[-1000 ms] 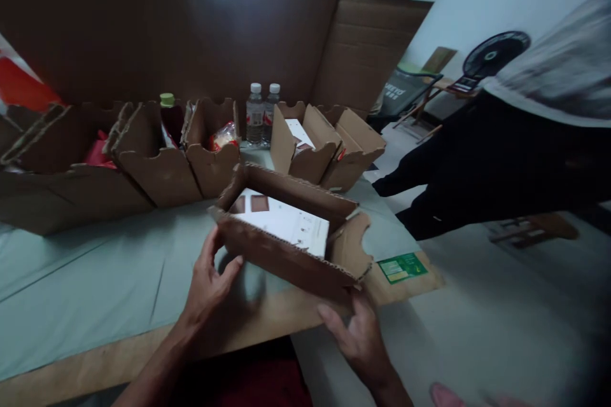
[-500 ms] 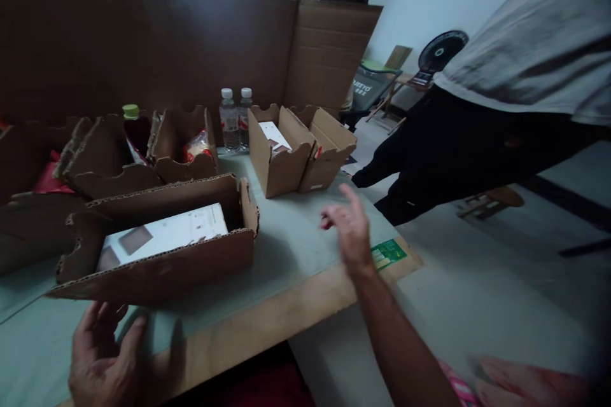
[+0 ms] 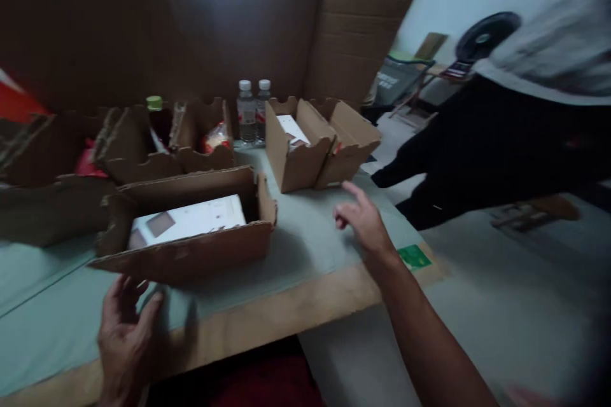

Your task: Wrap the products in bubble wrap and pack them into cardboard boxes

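Note:
My left hand rests at the table's front edge with thumb and fingers apart, holding nothing. Just beyond its fingertips stands an open cardboard box with a white printed carton lying inside. Over the right part of the table is my right hand, also holding nothing. Its index finger stretches forward and the other fingers are partly bent. That fingertip is close to two narrow cardboard bins; I cannot tell whether it touches. A white box sits in the left one of these bins.
Behind are more cardboard bins holding a green-capped bottle, a red-and-clear packet and a red packet. Two water bottles stand before a tall cardboard wall. Right of the table, a person stands near a fan.
The camera has turned left, so the scene sits farther right in view. An orange-red thing shows more at the left edge. Both hands keep nearly the same pose, still holding nothing.

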### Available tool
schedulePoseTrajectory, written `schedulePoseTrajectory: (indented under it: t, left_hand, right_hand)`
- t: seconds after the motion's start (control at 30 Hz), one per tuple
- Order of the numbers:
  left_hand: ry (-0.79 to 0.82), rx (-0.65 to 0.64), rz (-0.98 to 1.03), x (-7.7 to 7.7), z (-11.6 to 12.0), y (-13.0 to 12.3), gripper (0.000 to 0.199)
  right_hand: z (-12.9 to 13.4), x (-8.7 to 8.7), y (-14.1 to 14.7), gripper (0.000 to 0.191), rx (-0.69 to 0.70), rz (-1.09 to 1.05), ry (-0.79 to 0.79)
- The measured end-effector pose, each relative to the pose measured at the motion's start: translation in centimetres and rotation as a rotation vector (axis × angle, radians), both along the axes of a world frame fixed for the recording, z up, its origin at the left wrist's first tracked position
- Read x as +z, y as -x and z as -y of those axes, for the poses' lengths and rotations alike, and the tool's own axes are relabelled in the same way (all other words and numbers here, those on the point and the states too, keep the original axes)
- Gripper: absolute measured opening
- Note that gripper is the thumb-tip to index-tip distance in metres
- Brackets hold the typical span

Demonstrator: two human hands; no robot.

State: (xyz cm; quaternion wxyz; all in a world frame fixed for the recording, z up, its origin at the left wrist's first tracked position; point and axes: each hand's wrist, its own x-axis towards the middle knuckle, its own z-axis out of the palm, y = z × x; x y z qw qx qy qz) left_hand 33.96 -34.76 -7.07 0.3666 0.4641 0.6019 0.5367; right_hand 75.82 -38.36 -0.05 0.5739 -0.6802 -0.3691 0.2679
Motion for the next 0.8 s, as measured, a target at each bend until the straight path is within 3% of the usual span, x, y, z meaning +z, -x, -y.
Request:
schedulePoseTrajectory:
  t: [0.07,0.13,0.23,0.33,0.43,0.6,0.8]
  left_hand:
    - [-0.016,-0.061,0.022,0.5,-0.7,-0.4,0.073]
    - [-0.021,-0.156,0.031,1.1,-1.0,-1.2,0.064]
    - [-0.003,-0.248,0.059,1.6,-0.9,-2.3,0.055]
    - [-0.011,-0.253,0.082,1.7,-1.0,-2.5,0.054]
    - [-0.042,-0.239,0.061,1.6,-2.2,-1.7,0.060]
    - [-0.062,-0.174,0.002,1.2,-4.4,-0.4,0.067]
    - [0.082,-0.185,-0.086,2.0,-4.7,0.5,0.057]
  right_hand:
    - [0.9,-1.6,3.7,0.057,0.202,0.081,0.061]
    - [1.1,-2.7,7.0,0.051,0.317,0.176,0.063]
    - [0.3,-3.3,10.9,0.050,0.387,0.274,0.041]
    - [-1.4,-3.4,13.2,0.039,0.369,0.302,0.020]
    - [-3.6,-3.8,14.2,0.041,0.374,0.299,0.008]
    - [-5.9,-5.3,14.4,0.063,0.465,0.149,-0.002]
    - [-6.1,-5.7,13.9,0.055,0.537,0.089,0.029]
